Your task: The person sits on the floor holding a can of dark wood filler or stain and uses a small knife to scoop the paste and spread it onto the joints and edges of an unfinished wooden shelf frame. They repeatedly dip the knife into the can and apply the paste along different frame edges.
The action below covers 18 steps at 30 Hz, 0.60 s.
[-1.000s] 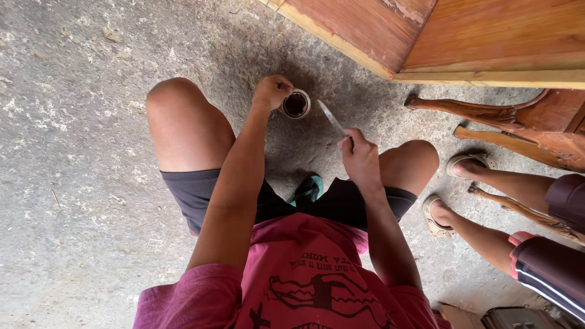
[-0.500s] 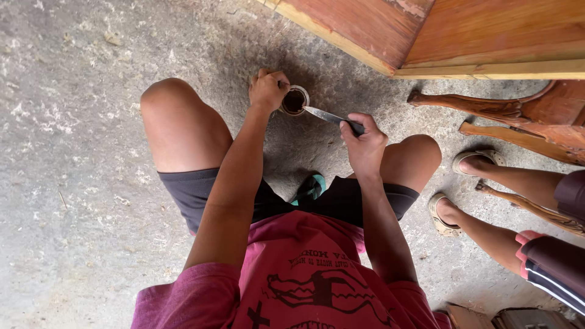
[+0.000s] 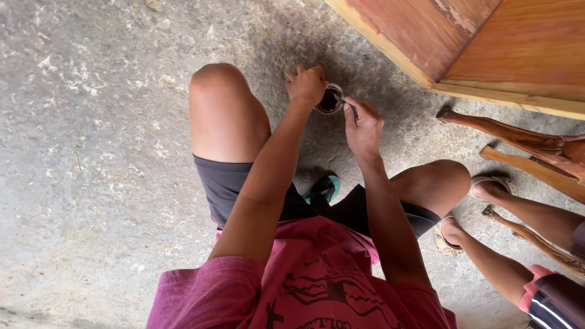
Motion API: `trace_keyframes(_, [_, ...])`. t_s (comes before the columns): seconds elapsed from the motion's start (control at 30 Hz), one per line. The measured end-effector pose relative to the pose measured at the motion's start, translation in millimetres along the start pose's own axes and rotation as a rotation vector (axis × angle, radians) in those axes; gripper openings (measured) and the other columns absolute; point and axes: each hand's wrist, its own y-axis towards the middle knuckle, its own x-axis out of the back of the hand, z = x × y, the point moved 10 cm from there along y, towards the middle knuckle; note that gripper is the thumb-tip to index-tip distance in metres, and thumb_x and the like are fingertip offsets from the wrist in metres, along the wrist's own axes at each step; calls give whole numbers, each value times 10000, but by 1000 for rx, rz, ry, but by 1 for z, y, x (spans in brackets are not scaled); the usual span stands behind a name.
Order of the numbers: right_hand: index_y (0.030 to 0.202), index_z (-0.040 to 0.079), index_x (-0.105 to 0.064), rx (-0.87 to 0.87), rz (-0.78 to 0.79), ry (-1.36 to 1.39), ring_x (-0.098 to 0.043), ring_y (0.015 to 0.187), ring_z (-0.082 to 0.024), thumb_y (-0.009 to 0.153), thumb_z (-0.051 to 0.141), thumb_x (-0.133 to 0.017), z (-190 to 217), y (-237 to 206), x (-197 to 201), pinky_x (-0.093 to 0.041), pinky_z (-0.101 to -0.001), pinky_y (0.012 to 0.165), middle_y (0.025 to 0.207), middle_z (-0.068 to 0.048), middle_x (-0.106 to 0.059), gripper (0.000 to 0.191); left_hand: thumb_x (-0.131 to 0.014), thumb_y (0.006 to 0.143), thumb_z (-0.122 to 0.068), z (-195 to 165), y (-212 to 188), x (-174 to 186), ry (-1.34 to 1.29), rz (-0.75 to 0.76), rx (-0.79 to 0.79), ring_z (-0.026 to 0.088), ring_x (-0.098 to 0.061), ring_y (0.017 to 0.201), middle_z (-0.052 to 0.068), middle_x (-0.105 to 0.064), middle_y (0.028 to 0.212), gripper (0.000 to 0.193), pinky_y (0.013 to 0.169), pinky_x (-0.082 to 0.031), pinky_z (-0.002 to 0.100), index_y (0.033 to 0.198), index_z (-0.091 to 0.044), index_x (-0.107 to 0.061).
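Left hand: the left hand [image 3: 308, 84] is wrapped over the rim of a small round tin [image 3: 329, 101], grip closed on it from the 9 o'clock side. Fingers curl over the top edge, so the near wall of the tin is mostly hidden.

Right hand: the right hand [image 3: 364, 129] sits just at 4 o'clock of the tin, grip pinched on a thin dark tool [image 3: 346, 105]. Looks like a brush or small blade, honestly too small to tell which. Its tip pokes over the tin's rim.

Tin: it's on the concrete floor [image 3: 97, 152], between the person's two bare knees and a bit beyond them, toward 12 o'clock. The inside is very dark, some kind of dark liquid or paste.

Person: squatting, with dark shorts [image 3: 226, 183] and a pinkish-red shirt [image 3: 311, 280] that fills the 6 o'clock edge of the view. A teal and black sandal [image 3: 324, 189] peeks out under the shorts, right between the forearms.

Furniture: a big reddish wooden panel [image 3: 487, 42] takes up the 1 to 2 o'clock corner, with curvy carved wooden legs [image 3: 518, 137] lying at 3 o'clock.

Other person: someone else's bare legs and sandalled feet [image 3: 487, 190] come in from 4 o'clock, well apart from the tin.
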Motion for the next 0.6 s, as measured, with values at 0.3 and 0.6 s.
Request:
trace_keyframes(0.3, [1145, 41, -732, 5, 336, 21, -764, 980, -265, 1021, 38, -689, 29, -35, -3, -647, -322, 785, 1134, -159, -754, 132, -731, 923, -396, -4, -5, 0, 13, 50, 6, 465, -406, 1363, 139, -463, 1416, 246, 1123, -386, 590, 1107, -233, -716])
trace_keyframes(0.6, [1175, -5, -741, -167, 162, 125, -757, 998, -208, 1032, 49, -678, 4, -54, 33, -629, -322, 828, 1123, -138, -765, 165, -716, 907, -336, -14, -9, 10, 37, -21, -33, 457, -486, 1299, 158, -496, 1396, 258, 1067, -432, 610, 1139, -225, -726])
